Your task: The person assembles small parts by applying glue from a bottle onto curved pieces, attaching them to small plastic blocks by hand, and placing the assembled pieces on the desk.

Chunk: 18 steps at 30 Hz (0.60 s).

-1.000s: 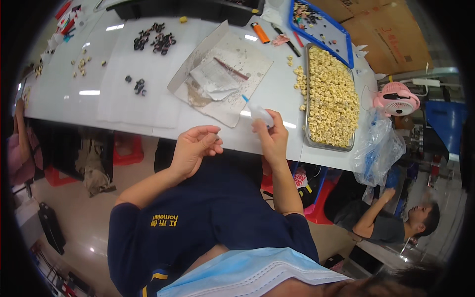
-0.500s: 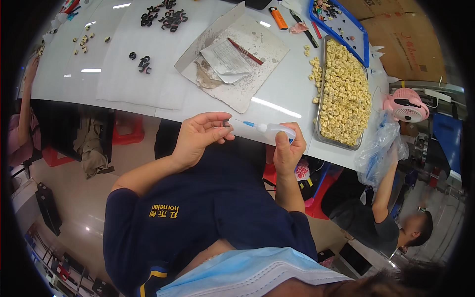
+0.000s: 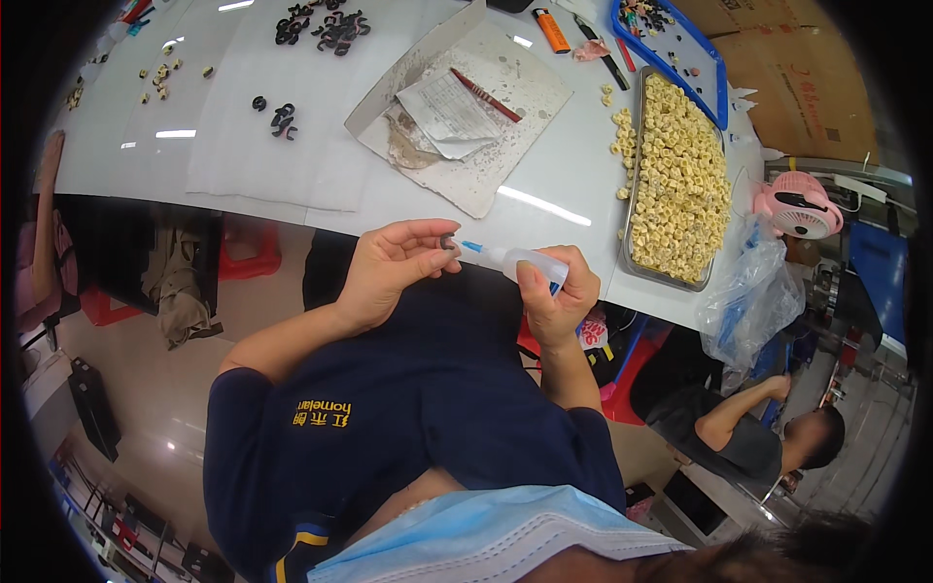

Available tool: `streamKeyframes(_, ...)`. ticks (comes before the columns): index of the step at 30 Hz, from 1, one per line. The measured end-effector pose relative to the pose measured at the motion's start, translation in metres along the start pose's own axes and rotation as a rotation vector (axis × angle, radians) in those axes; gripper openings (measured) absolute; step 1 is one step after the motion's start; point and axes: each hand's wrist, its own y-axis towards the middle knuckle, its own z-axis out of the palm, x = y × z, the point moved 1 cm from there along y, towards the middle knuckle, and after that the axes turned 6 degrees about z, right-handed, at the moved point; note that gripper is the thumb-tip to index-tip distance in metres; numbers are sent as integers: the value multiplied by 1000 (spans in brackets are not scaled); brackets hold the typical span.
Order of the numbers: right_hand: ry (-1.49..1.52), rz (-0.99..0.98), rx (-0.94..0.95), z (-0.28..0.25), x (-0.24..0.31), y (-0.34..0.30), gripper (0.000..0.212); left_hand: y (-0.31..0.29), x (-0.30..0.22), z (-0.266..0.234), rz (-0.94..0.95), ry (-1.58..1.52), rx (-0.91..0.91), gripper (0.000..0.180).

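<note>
Between the thumb and fingers of my left hand is a small dark curved piece, held just over the table's front edge. My right hand grips a translucent squeeze bottle with a blue needle tip. The tip points left and reaches close to the dark piece; whether the two touch I cannot tell. Beyond my hands lies a stained white board, bearing a creased paper and a dark red pen.
A metal tray heaped with small cream pieces stands at right, near a blue tray and pink fan. Dark pieces lie at the far left. An orange lighter rests at the back. Another person is at lower right.
My right hand has brought the squeeze bottle leftward, its tip now close to the dark piece. My left hand has barely moved. The person at right has drawn an arm back from the plastic bag.
</note>
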Motion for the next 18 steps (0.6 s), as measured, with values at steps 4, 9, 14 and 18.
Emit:
streamKeyframes(4, -11, 1, 5, 1, 0, 1, 15, 0, 0, 0, -5, -1, -2, 32)
streamKeyframes(9, -11, -1, 3, 0, 0, 1, 15, 0, -1, 2, -7, -1, 2, 32)
streamKeyframes(14, -2, 42, -3, -3, -1, 0, 15, 0, -1, 2, -3, 3, -5, 32)
streamKeyframes(18, 41, 69, 4, -5, -1, -2, 14, 0, -1, 2, 2, 7, -14, 33)
